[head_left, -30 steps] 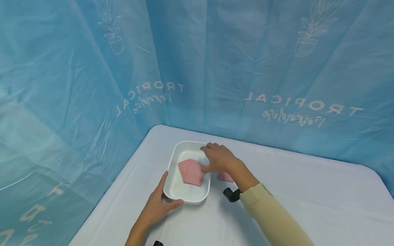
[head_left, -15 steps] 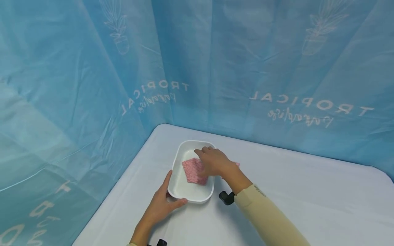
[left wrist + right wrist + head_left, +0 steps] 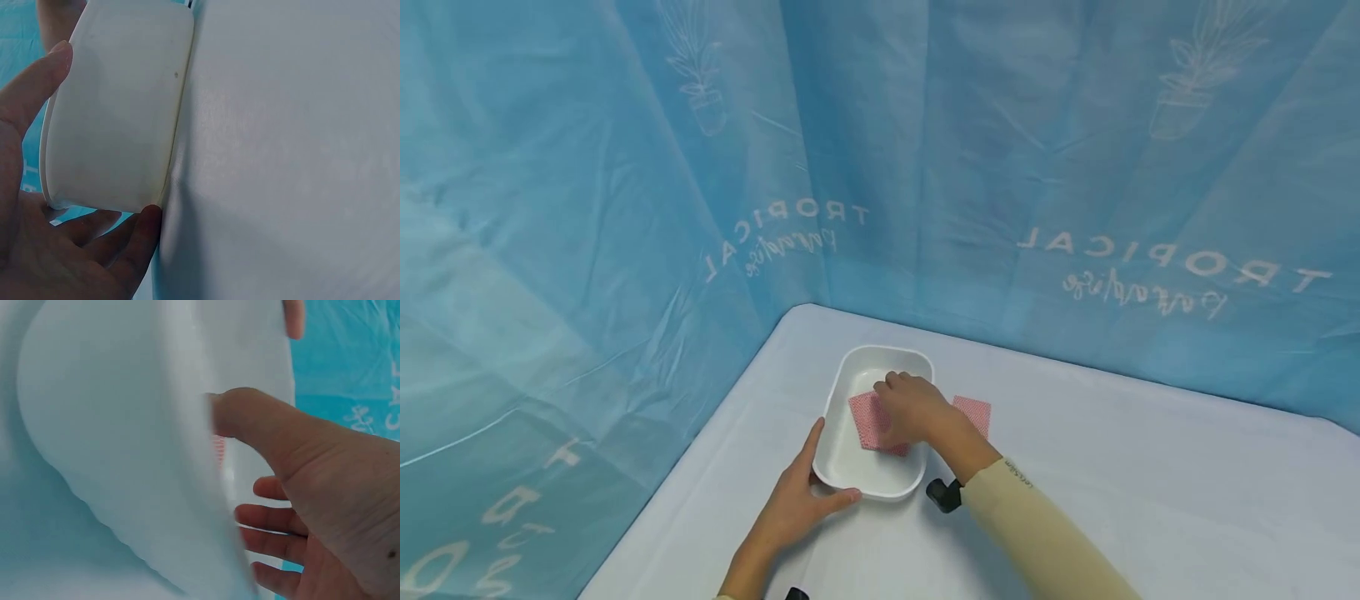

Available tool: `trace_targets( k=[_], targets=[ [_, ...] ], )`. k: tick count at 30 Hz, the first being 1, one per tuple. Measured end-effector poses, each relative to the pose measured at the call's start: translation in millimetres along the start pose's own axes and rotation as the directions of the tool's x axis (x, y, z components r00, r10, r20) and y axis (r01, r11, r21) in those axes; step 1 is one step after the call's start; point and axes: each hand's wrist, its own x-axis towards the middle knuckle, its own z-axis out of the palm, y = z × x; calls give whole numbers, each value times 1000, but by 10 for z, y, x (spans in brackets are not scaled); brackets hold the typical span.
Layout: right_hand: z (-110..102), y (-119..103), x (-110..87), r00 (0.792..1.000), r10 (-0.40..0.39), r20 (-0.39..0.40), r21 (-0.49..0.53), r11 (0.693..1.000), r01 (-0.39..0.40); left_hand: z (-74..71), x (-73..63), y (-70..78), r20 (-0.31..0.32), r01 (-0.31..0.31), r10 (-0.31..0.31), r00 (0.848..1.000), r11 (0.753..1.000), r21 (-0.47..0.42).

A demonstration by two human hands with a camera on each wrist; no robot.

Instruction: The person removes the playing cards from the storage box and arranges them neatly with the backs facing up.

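Observation:
A white rectangular tray sits tilted slightly sideways on the table, holding overlapping red-and-white patterned cards. My left hand grips its near left corner, thumb on the front wall and fingers along the left side. In the left wrist view the tray's outer wall fills the space between thumb and fingers. My right hand reaches over the right rim, fingers spread above the cards and partly covering them. From the right wrist view, thumb and fingers of that hand stand apart behind the tray's wall.
Another patterned card lies on the table just right of the tray, partly behind the right forearm. White cloth covers the table. Blue printed curtains stand behind and to the left.
My right hand has moved left and down from the tray's right rim to over the cards. More of the card outside now shows. My left hand keeps its hold on the tray.

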Motion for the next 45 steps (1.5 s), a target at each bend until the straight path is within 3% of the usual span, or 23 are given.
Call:
trace_targets(
  k=[6, 13, 22, 34, 45],
  targets=[
    [52, -6, 44, 1000, 18, 8, 2, 1000, -18, -16, 8, 60, -7, 7, -7, 1000, 999, -33],
    [59, -53, 57, 999, 31, 26, 16, 999, -32, -24, 15, -4, -28, 1, -2, 1000, 1000, -28],
    [250, -104, -9, 996, 72, 56, 18, 997, -73, 32, -71, -33, 7, 46, -46, 999, 999, 4],
    [151, -25, -11, 997, 64, 53, 48, 997, -66, 44, 4, 13, -5, 11, -11, 1000, 1000, -2],
    [139, -59, 9, 999, 30, 10, 50, 998, -31, 26, -7, -7, -24, 36, -36, 999, 999, 9]
  ],
)
